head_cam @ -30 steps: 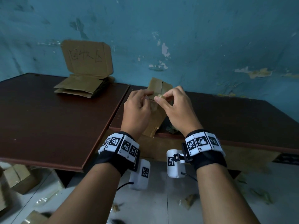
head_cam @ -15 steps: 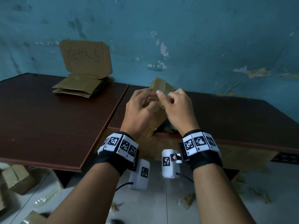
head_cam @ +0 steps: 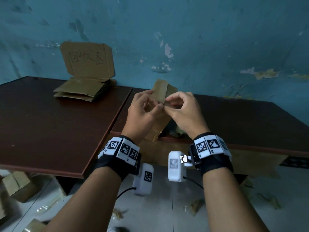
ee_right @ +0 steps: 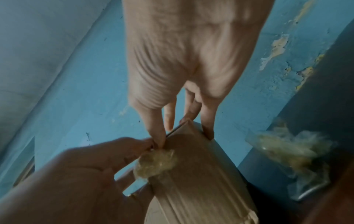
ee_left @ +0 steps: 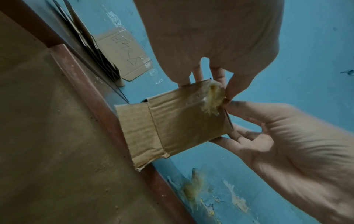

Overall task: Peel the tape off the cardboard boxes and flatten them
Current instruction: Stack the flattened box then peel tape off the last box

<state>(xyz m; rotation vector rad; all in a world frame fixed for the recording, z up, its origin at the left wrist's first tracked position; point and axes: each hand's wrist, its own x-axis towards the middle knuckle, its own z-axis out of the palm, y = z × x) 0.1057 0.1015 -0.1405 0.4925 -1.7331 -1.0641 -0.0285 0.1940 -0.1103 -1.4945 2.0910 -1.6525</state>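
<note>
Cardboard box: tape removal in progress, held above the table's near edge.
I have my left hand pinching the box's upper edge and my right hand pinching a crumpled tape wad stuck at its corner. I judge peeling unfinished and flattening pending. Behind, discarded tape lies on the table; farther back, flattened boxes are stacked by the wall.

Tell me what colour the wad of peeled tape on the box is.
Pale yellowish, translucent wad of tape; clearest in the left wrist view.
</note>
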